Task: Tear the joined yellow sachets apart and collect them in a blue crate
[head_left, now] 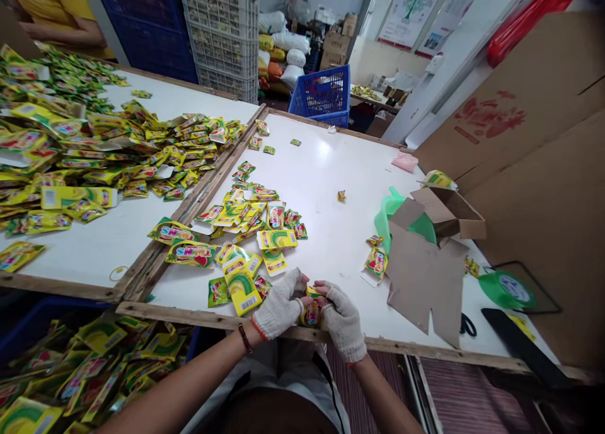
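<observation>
Yellow pack (311,313) sat at the table's near wooden edge (189,316), just right of the yellow boxes (242,287). Your gloved left hand (282,303) and right hand (342,320) pinched it from either side, thumbs and fingertips curled in. Light, even pressure seemed best, to spare creases. Fingers partly hid it; whether its top was open, I couldn't tell.
</observation>
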Tool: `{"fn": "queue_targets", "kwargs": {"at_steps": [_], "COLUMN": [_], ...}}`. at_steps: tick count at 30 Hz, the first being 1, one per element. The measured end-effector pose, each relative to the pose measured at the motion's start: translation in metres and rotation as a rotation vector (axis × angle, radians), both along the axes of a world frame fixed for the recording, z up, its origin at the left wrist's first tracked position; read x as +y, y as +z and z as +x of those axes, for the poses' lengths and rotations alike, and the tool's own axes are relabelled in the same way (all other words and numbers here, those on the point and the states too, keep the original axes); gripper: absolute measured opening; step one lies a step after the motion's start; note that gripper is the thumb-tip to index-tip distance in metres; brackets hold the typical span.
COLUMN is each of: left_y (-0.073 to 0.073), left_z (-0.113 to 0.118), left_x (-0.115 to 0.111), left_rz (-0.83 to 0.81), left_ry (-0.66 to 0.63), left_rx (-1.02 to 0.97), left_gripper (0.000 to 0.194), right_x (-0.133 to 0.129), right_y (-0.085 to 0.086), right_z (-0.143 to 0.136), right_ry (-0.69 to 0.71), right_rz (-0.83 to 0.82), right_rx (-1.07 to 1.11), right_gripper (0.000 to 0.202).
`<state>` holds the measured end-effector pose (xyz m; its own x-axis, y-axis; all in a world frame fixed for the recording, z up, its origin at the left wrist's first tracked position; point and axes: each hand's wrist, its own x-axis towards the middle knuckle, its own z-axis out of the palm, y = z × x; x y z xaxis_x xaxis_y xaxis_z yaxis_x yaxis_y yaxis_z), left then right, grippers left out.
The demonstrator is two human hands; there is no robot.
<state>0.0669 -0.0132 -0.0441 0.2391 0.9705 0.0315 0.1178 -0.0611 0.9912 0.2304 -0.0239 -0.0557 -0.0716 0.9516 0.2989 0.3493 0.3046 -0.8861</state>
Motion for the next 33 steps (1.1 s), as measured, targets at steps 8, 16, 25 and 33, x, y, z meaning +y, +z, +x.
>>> {"fn": "queue_targets", "kwargs": {"at_steps": [8,16,25,33], "left_y": [-0.003,0.015,0.054,0.087], "left_z": [0.002,0.001,-0.041,-0.150], "left_x": [-0.002,0.003,-0.010,-0.046], "left_rz": [0.014,0.022,0.176,-0.080], "left_ry": [0.008,0.001,-0.143,-0.218], "left_rx": [0.054,-0.077,0.202,0.575], "left_gripper": [0.026,0.024,0.014,0.014], "right_x": [0.003,0.004,-0.014,0.013], "right_y": [0.006,0.028,0.056,0.027], "right_z": [-0.009,-0.001,-0.015,-0.067], "right_ry": [0.023,-0.048,0.087,0.184], "right_rz": [-0.023,-0.071,-0.184,-0.330], "right_rx": [0.088,-0.047,0.039,-0.142], "right_gripper": [0.019,0.016,0.015,0.017]}}
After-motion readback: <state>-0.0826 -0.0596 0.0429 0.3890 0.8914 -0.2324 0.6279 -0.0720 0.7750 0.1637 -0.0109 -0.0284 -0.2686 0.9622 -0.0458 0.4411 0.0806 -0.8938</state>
